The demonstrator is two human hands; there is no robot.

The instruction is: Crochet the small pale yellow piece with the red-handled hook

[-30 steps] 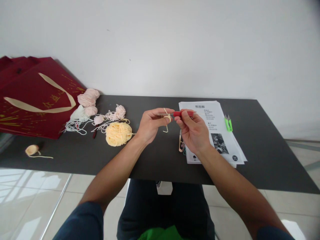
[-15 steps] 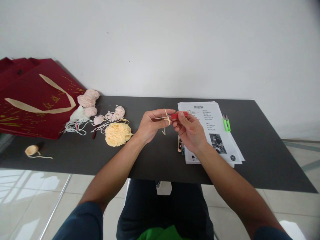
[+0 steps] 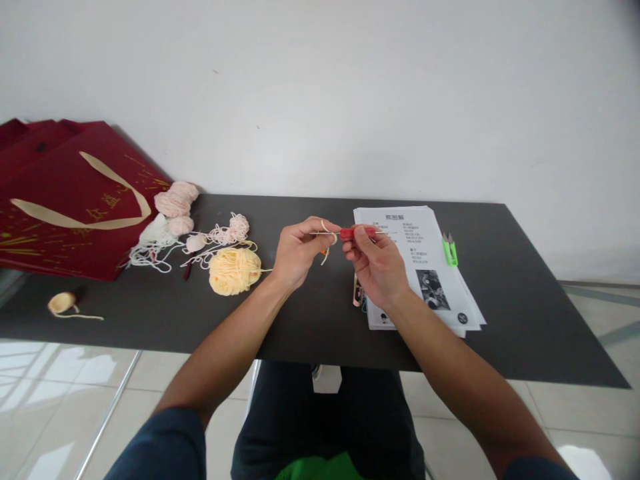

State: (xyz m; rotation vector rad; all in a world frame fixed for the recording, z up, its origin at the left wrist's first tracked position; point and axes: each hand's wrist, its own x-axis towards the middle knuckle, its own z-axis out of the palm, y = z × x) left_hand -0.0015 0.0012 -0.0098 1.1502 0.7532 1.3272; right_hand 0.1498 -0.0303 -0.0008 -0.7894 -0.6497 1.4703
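My right hand grips the red handle of a crochet hook, its thin metal shaft pointing left. My left hand is closed in a pinch on pale yellow yarn, with a strand looped over the index finger and a short end hanging below. The hook's shaft reaches the fingers of the left hand, where the small stitches are partly hidden. Left of that wrist lies a yellow yarn ball, whose strand runs toward the left hand.
Printed sheets lie under and beyond my right hand, with green thread snips on their right edge. Pink yarn balls and white yarn lie by a dark red gift bag. A small cream crocheted piece sits at the table's left.
The yarn loop on the left index finger has slackened and the hanging end has shifted slightly. Both hands stay close together around the hook. The whole view has moved a little.
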